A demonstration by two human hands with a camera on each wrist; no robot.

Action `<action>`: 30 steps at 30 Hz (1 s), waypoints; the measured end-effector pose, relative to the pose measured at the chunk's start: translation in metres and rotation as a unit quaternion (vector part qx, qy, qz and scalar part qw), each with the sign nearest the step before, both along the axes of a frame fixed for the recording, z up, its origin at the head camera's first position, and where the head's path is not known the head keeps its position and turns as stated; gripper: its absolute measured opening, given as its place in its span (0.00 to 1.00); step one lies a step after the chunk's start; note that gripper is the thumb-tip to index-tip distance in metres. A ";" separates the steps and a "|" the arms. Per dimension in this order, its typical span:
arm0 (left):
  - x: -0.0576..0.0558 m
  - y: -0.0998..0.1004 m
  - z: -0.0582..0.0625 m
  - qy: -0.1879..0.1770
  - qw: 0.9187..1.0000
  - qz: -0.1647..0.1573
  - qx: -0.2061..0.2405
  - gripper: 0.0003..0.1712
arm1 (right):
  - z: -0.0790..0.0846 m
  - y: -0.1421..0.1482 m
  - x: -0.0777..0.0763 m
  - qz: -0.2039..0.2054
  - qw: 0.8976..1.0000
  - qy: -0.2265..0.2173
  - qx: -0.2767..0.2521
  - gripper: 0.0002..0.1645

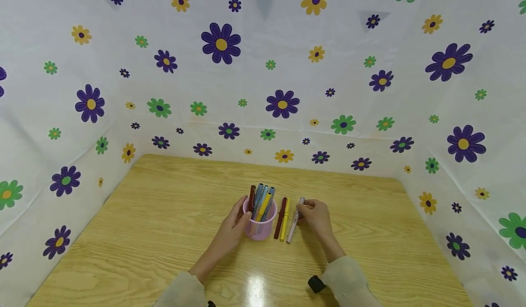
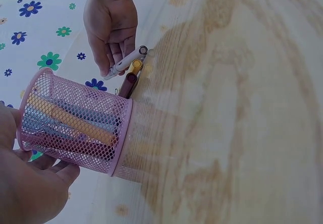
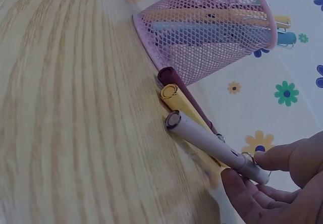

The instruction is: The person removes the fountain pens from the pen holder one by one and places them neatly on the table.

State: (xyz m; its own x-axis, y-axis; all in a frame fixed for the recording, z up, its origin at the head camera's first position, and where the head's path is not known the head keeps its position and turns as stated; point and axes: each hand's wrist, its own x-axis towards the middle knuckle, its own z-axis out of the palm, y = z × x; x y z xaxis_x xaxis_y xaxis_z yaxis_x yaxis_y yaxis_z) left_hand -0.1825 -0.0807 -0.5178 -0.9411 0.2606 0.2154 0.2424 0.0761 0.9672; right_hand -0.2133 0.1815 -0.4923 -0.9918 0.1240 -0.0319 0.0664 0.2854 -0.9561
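Observation:
My left hand (image 1: 231,228) grips a pink mesh pen holder (image 1: 259,235) from its left side, the thumb at the near rim. Inside the holder, which stands upright, are several pens in dark red, blue and yellow. My right hand (image 1: 317,216) pinches a pale lilac pen (image 3: 204,141) near its cap end, thumb by the clip. In the left wrist view, the same pale pen (image 2: 128,60) slants beside the others. A dark red pen (image 1: 281,219) and a yellow pen (image 1: 285,221) lie side by side on the table, between holder and pale pen.
The wooden table (image 1: 164,215) has a light grain and a bright reflection near its front. White cloth walls (image 1: 246,83) with printed flowers enclose it at the back and both sides. A black band (image 1: 316,284) shows at the right sleeve (image 1: 348,279).

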 end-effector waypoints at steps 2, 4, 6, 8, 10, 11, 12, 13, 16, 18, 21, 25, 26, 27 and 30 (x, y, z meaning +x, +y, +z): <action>0.000 0.000 0.001 0.001 1.000 -0.001 0.001 0.34 | -0.012 0.002 -0.006 -0.010 1.000 0.003 0.015 0.22; 0.000 0.000 0.000 0.001 1.000 -0.001 0.001 0.35 | -0.019 0.002 -0.009 -0.020 0.999 0.000 0.025 0.22; 0.000 0.000 0.000 0.001 1.000 -0.002 0.001 0.35 | -0.021 0.001 -0.009 -0.026 0.999 -0.003 0.026 0.22; 0.000 0.001 0.000 -0.001 1.000 -0.002 0.000 0.35 | -0.022 0.001 -0.008 -0.030 0.999 -0.005 0.026 0.22; 0.000 0.001 0.000 -0.001 1.000 -0.001 0.001 0.35 | -0.022 0.001 -0.008 -0.030 0.999 -0.003 0.026 0.21; 0.000 0.001 0.000 0.000 1.000 -0.001 0.001 0.35 | -0.022 0.000 -0.007 -0.032 0.999 -0.004 0.026 0.21; 0.000 0.001 0.000 0.001 1.000 -0.001 0.001 0.35 | -0.022 0.000 -0.007 -0.031 0.999 -0.003 0.028 0.20; 0.000 0.000 0.000 0.001 1.000 -0.001 0.001 0.35 | -0.022 0.000 -0.007 -0.030 0.999 -0.001 0.029 0.20; 0.000 0.000 0.000 0.001 1.000 -0.001 0.002 0.35 | -0.021 -0.001 -0.006 -0.032 0.999 -0.001 0.036 0.20; 0.000 0.001 0.000 0.001 1.000 -0.001 0.000 0.35 | -0.021 -0.001 -0.005 -0.033 0.999 0.001 0.038 0.19; 0.000 0.001 0.001 0.001 1.000 0.001 -0.001 0.35 | -0.020 -0.002 -0.004 -0.038 0.998 0.002 0.040 0.18; 0.001 0.000 0.002 0.002 1.000 0.001 -0.003 0.35 | -0.017 -0.003 -0.002 -0.044 0.998 0.009 0.044 0.18; 0.001 0.001 0.002 0.000 1.000 0.002 -0.004 0.35 | -0.016 -0.004 -0.001 -0.046 0.998 0.011 0.045 0.17; 0.001 0.001 0.001 0.000 1.000 0.002 -0.004 0.35 | -0.015 -0.005 -0.001 -0.048 0.998 0.013 0.043 0.17; 0.001 0.001 0.001 0.000 1.000 0.002 -0.002 0.35 | -0.012 -0.007 0.002 -0.050 0.998 0.022 0.032 0.17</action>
State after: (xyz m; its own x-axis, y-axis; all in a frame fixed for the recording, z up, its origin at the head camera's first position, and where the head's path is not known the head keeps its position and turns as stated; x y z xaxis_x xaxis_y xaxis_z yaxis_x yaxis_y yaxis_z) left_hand -0.1816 -0.0801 -0.5166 -0.9420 0.2583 0.2144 0.2423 0.0812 0.9668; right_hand -0.2111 0.1745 -0.5045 -0.9746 0.2230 0.0233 0.0553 0.3396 -0.9389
